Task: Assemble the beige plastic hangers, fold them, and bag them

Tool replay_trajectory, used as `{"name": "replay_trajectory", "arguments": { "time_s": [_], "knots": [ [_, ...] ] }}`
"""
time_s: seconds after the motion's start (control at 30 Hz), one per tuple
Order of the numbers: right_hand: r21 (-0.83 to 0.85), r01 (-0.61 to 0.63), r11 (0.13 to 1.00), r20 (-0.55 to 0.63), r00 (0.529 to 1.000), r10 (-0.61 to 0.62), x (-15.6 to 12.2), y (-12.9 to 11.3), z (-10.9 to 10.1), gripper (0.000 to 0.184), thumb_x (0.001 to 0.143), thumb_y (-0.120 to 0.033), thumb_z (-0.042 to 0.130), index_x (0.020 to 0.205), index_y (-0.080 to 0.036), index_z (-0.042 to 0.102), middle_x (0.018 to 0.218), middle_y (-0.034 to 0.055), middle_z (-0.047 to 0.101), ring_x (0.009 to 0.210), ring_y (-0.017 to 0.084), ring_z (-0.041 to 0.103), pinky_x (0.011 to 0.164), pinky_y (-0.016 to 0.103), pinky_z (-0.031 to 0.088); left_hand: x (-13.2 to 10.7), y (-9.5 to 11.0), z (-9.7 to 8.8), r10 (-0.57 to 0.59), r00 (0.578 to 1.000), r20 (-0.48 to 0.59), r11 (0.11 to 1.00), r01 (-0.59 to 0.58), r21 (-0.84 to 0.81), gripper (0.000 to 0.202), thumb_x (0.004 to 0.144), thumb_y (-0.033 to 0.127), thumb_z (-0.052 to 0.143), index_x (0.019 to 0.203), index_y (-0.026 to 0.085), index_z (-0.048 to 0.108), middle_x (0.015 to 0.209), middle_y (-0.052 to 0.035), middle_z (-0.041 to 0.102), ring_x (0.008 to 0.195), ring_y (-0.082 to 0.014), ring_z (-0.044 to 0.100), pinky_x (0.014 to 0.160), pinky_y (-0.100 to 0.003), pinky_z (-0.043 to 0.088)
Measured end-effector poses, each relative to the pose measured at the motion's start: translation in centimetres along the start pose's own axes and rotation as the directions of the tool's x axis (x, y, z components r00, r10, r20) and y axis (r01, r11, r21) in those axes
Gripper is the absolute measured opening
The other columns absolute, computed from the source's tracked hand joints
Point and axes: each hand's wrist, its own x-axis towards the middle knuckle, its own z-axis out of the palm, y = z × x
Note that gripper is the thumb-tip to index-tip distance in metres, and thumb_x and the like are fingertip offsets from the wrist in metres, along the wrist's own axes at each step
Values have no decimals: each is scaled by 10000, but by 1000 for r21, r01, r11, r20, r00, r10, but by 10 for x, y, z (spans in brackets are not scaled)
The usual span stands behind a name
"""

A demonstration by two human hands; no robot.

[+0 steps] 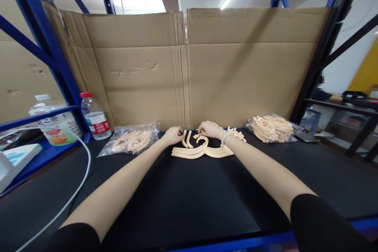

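Observation:
Both my arms stretch far forward over a black table top (pixel 183 197). My left hand (pixel 173 134) is curled shut, its fingers pinching a small curved cream plastic piece (pixel 185 140). My right hand (pixel 210 129), with a bead bracelet on the wrist, is closed in a pinch on a small cream hook piece (pixel 201 138). Just in front of the hands lies a stack of cream plastic hanger-shaped parts (pixel 203 151). More loose cream pieces (pixel 238 134) lie behind my right wrist.
A clear bag of cream parts (pixel 132 140) lies to the left, another bag of them (pixel 271 128) to the right. Cardboard sheets (pixel 189 71) wall the back. Two bottles (pixel 94 118) stand by the blue rack at left, with a white cable (pixel 79 181). Another person's arm (pixel 330 97) shows far right.

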Motion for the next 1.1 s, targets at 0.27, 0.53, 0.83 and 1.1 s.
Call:
{"name": "replay_trajectory", "arguments": {
  "time_s": [0.27,0.53,0.83,1.1],
  "knots": [
    [140,-111,984,-230,963,142,-16,6,2,250,957,-340,571,1125,-160,609,1121,73,631,941,193,633,822,395,542,1,7,1,-96,995,-35,994,98,40,302,939,316,590,1200,165,579,1207,-95,603,1016,-232,625,853,-434,541],
    [425,-68,903,-498,815,296,-56,16,-4,184,899,-306,550,908,-151,649,641,-20,597,646,150,590,688,294,467,8,14,-9,-118,990,-77,992,115,-43,312,937,313,593,1207,159,574,1211,-99,600,1016,-234,625,851,-436,542],
    [750,119,651,-459,802,382,-114,5,-16,266,831,-402,517,915,-160,589,748,60,686,564,141,595,573,287,517,-57,44,-26,20,964,-266,903,-132,-410,289,883,120,533,1169,133,571,993,-57,666,916,-173,659,841,-333,561],
    [971,194,140,-228,926,300,-135,-37,-6,204,838,-338,586,907,-179,693,952,90,711,714,155,637,570,261,533,-132,65,15,188,934,-303,555,-356,-752,58,869,254,591,881,198,592,942,-55,622,856,-180,651,747,-337,610]
  ]
}}
